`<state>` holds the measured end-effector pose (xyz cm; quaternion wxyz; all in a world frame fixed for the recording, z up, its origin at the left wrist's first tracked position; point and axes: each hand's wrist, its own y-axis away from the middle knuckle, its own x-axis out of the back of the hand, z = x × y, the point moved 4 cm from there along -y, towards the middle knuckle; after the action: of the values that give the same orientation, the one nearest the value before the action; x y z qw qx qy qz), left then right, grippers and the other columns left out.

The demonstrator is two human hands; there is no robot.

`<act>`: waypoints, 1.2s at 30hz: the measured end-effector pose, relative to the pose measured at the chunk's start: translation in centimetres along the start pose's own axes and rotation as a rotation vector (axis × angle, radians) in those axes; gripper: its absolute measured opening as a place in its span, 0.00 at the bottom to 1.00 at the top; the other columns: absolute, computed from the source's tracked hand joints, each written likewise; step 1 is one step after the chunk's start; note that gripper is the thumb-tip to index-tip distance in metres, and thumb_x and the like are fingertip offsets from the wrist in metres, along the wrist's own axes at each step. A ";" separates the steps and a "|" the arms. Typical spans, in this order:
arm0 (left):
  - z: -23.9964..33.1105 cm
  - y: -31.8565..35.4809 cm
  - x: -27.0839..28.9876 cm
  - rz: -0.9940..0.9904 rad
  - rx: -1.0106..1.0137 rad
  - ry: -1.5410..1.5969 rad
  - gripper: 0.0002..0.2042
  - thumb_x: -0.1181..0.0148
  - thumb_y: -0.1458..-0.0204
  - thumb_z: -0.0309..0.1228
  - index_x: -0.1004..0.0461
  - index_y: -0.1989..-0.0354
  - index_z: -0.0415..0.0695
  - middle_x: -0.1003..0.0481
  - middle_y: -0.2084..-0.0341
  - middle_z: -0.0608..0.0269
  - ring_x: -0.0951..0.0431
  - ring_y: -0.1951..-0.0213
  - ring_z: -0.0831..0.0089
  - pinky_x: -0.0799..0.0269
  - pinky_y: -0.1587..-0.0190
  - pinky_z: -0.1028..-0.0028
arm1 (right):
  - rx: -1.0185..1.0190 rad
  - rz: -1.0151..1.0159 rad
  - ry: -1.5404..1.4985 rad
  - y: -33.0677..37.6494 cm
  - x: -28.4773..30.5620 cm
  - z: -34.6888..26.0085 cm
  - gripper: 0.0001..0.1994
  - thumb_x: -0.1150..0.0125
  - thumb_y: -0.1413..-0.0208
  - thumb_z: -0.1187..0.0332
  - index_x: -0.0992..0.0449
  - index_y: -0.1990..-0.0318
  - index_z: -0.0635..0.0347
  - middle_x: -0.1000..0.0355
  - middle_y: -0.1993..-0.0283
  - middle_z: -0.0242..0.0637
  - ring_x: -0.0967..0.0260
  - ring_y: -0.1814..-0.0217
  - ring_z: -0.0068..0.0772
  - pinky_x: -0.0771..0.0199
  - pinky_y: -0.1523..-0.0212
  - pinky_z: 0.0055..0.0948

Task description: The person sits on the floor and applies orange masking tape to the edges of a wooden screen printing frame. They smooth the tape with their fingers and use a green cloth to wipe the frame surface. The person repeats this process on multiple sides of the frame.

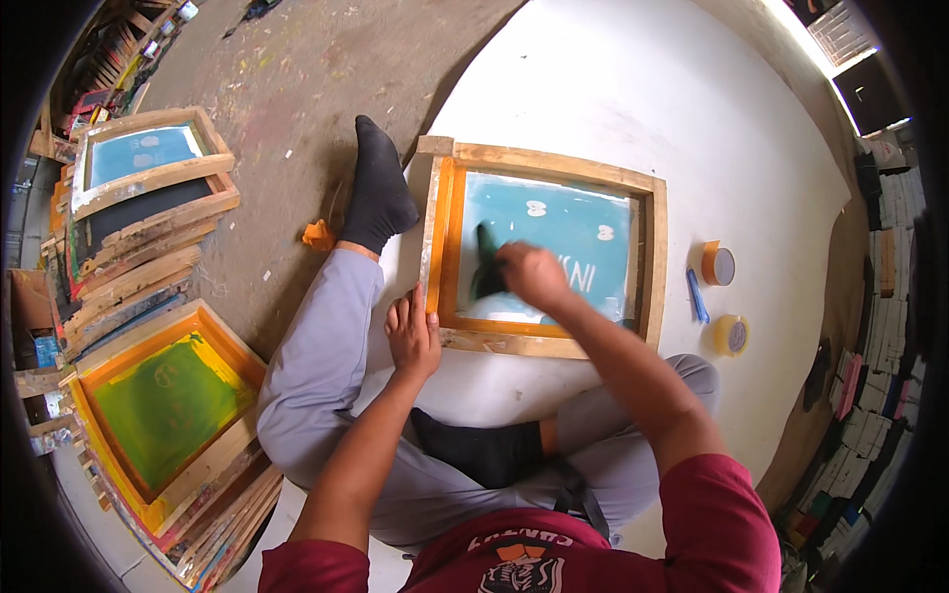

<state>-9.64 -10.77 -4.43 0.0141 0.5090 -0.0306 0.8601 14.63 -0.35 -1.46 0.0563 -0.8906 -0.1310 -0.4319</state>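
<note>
A wooden screen printing frame (pixel 554 346) lies on the white surface before me, with brown tape along its inner left and lower edges. Its blue-green mesh (pixel 554 247) bears pale shapes and lettering. Closed over the mesh, my right hand (pixel 535 277) grips a dark green piece (pixel 486 262), blurred by motion; whether it is cloth or something stiffer cannot be made out. My left hand (pixel 413 336) holds the frame's lower left corner, its fingers against the outer side and the thumb near the edge.
Right of the frame lie a brown tape roll (pixel 719 265), a clear tape roll (pixel 731 336) and a blue strip-like thing (pixel 698 296). Stacked wooden screens (pixel 138 247) stand at left, beside a green-meshed screen (pixel 173 395). My outstretched foot (pixel 376 188) is near the frame; an orange scrap (pixel 318 235) lies beyond.
</note>
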 end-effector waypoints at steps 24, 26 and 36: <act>-0.4 -0.3 -0.5 0.056 0.004 0.139 0.28 0.60 0.29 0.42 0.41 0.24 0.44 0.31 0.38 0.46 0.37 0.35 0.41 0.46 0.34 0.43 | 0.114 -0.376 -0.099 3.6 -8.8 -7.3 0.13 0.48 0.43 0.69 0.19 0.70 0.68 0.20 0.58 0.55 0.22 0.52 0.56 0.20 0.51 0.48; -0.4 -0.2 -0.5 0.066 -0.001 0.149 0.28 0.60 0.29 0.42 0.41 0.24 0.44 0.31 0.39 0.46 0.37 0.36 0.41 0.46 0.34 0.43 | 0.087 -0.406 -0.047 3.8 -8.3 -7.3 0.13 0.47 0.42 0.69 0.19 0.69 0.67 0.20 0.59 0.54 0.22 0.53 0.57 0.20 0.51 0.49; -0.6 -0.1 -0.5 0.122 -0.026 0.154 0.26 0.56 0.31 0.36 0.39 0.25 0.45 0.30 0.38 0.48 0.35 0.36 0.43 0.46 0.32 0.45 | 0.050 -0.449 -0.076 4.2 -6.7 -6.5 0.14 0.41 0.36 0.63 0.17 0.67 0.64 0.20 0.61 0.52 0.22 0.54 0.60 0.24 0.47 0.51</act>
<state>-9.92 -10.62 -5.14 -0.0294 0.4381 -0.0717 0.8956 6.97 -7.00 -2.65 -0.0239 -0.8531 -0.3385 -0.3962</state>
